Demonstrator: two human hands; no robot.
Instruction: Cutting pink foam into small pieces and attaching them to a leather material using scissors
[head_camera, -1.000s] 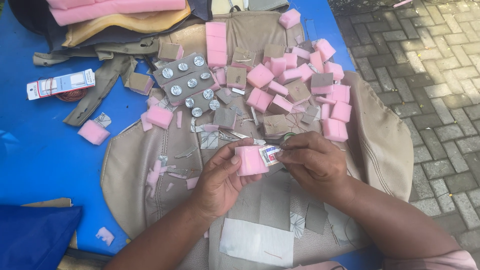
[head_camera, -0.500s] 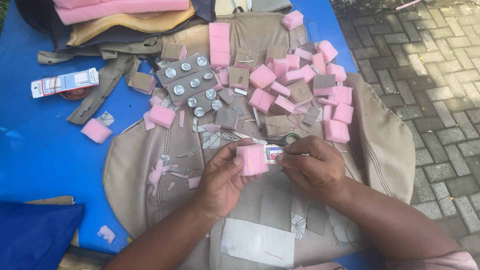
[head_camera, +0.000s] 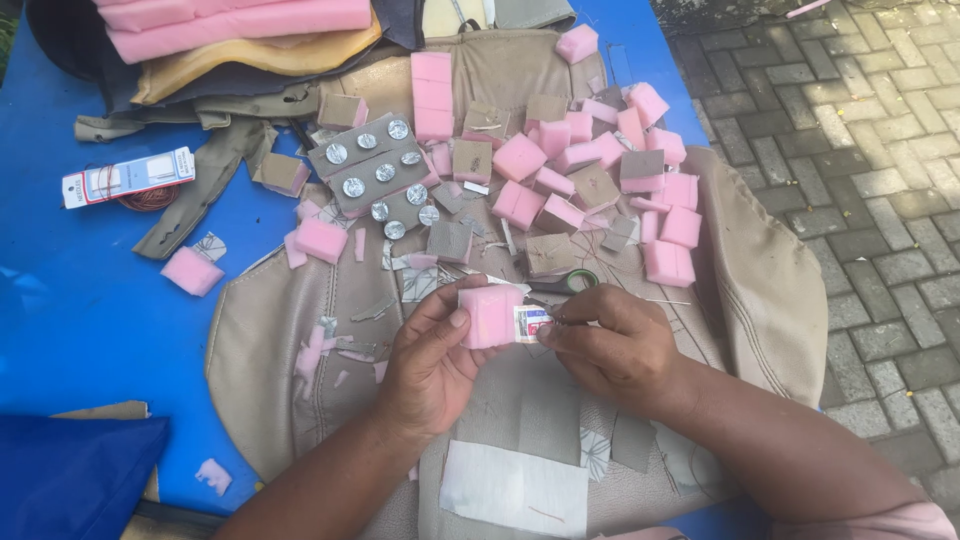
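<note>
My left hand (head_camera: 432, 360) pinches a small pink foam block (head_camera: 489, 316) between thumb and fingers, above a beige leather seat cover (head_camera: 270, 330). My right hand (head_camera: 612, 345) is closed right beside it, its fingertips gripping a small printed white tube or packet (head_camera: 531, 323) whose end touches the block's right face. Both hands sit low in the middle of the view.
Several pink foam squares (head_camera: 665, 225) and grey-brown leather patches (head_camera: 550, 253) lie scattered above the hands. A grey card of round metal buttons (head_camera: 375, 172), a carded packet (head_camera: 128, 177), long pink foam strips (head_camera: 240, 20) and green-handled scissors (head_camera: 575, 281) rest on the blue sheet (head_camera: 80, 320). Paving bricks (head_camera: 880, 150) lie to the right.
The hands stay almost in place; the right fingers have shifted slightly at the small packet against the foam block.
</note>
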